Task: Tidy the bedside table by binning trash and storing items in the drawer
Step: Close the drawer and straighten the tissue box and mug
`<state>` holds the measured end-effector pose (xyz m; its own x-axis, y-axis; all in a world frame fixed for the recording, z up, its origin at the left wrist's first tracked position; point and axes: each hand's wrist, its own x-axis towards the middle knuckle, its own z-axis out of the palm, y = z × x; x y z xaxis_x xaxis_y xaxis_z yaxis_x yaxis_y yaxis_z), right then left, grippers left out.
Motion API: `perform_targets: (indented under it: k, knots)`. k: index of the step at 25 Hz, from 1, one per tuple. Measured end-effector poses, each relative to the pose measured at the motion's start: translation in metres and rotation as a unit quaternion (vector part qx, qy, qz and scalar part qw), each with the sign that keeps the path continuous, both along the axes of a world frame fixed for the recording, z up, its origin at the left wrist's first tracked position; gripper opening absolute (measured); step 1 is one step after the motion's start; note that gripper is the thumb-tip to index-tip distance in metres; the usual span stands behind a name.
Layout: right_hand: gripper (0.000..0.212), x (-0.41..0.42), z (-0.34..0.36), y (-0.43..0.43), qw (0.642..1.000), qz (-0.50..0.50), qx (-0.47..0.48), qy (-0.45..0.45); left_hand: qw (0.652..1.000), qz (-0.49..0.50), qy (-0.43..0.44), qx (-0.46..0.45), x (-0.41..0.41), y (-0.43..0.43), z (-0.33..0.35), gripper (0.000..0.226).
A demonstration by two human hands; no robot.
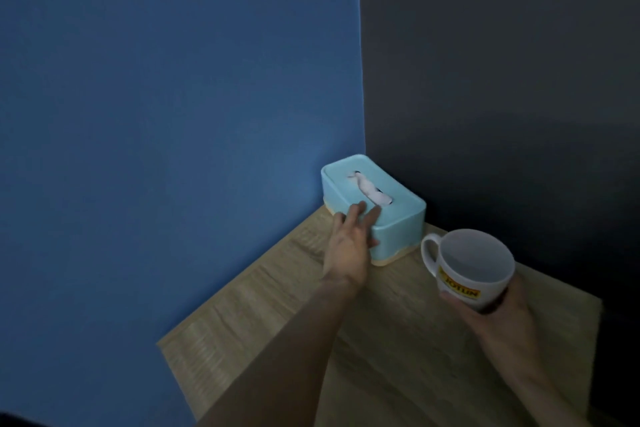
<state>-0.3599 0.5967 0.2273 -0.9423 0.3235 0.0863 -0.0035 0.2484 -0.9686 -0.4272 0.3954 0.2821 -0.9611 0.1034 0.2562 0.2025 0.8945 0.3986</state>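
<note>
A light blue tissue box (394,215) with a pale wooden base stands in the far corner of the wooden bedside table (398,340). A white tissue (369,188) pokes out of its top slot. My left hand (351,239) reaches to the box with fingers spread, fingertips resting on its near top edge and side. My right hand (498,308) holds a white mug (474,269) with a yellow label from underneath, above the table's right part. The mug looks empty and its handle points left.
A blue wall (173,149) runs along the table's left edge and a dark grey wall (502,80) stands behind it. The table's right edge drops off into dark shadow. No drawer or bin is in view.
</note>
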Motion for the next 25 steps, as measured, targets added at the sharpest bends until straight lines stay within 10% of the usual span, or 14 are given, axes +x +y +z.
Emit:
perform_targets:
  k: [25]
  knots:
    - [0.097, -0.046, 0.0, -0.013, 0.999, -0.04, 0.03, 0.001, 0.997, -0.005, -0.061, -0.037, -0.035, 0.032, 0.009, 0.063]
